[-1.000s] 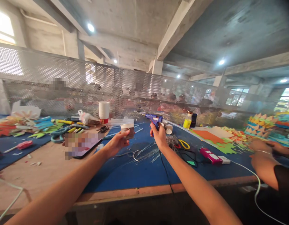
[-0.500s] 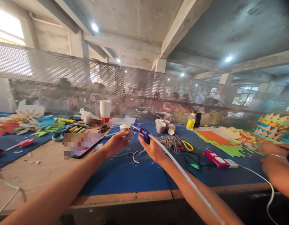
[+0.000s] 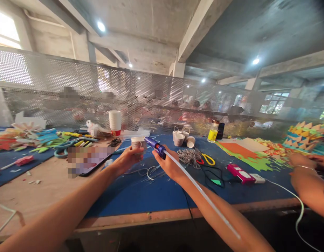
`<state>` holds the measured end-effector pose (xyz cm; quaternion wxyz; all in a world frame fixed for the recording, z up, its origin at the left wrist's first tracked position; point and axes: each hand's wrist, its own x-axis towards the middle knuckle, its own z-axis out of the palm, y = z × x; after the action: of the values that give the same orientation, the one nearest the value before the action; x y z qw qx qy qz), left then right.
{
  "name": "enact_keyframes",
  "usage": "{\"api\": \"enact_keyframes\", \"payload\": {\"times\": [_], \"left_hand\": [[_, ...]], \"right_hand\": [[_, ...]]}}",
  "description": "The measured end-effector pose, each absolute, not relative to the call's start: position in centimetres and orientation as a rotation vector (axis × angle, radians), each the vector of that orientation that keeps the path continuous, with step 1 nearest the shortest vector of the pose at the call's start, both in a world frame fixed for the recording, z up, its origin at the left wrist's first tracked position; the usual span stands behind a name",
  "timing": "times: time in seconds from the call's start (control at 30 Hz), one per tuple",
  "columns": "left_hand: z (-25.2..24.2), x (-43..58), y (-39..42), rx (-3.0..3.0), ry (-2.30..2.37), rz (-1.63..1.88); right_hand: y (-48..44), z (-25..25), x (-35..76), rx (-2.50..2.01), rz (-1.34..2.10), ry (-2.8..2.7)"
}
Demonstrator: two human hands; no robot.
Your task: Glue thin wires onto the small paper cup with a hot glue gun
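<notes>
While pinching a small cup (image 3: 137, 143) upright between thumb and fingers of the left hand (image 3: 129, 159), above the counter (image 3: 119, 201), now pointing a glue gun (image 3: 156, 147), wrapped in the right hand (image 3: 167, 162), right at the cup's rim from four o'clock! Spot a phone (image 3: 98, 162) at eight o'clock from that cup, stacked cups (image 3: 115, 120) at ten, other little cups (image 3: 179, 139) out at three.

I'm in a craft workshop: bare concrete beams (image 3: 200, 29) overhead, a perforated metal screen (image 3: 148, 85) along the far edge of my table (image 3: 43, 203), cut paper (image 3: 240, 151), scissors (image 3: 69, 144), the glue gun (image 3: 159, 148) I hold.
</notes>
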<state>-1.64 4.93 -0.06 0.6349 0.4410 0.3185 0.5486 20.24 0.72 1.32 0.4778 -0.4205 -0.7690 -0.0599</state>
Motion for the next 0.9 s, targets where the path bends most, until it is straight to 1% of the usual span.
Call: {"api": "enact_keyframes", "payload": {"times": [0.47,0.67,0.8,0.9], "left_hand": [[1.1,-1.4,3.7,0.906,0.583,1.225],[0.6,-1.1,4.1,0.968,0.681,1.225],[0.4,-0.7,4.1,1.067,0.791,1.257],[0.4,-0.6,3.9,1.078,0.787,1.259]], "right_hand": [[0.8,1.2,20.3,-1.067,-0.130,-1.919],[1.3,1.0,20.3,-1.092,-0.034,-1.832],[1.3,0.8,20.2,-1.064,0.001,-1.836],[0.9,1.2,20.2,-1.067,0.018,-1.868]]}}
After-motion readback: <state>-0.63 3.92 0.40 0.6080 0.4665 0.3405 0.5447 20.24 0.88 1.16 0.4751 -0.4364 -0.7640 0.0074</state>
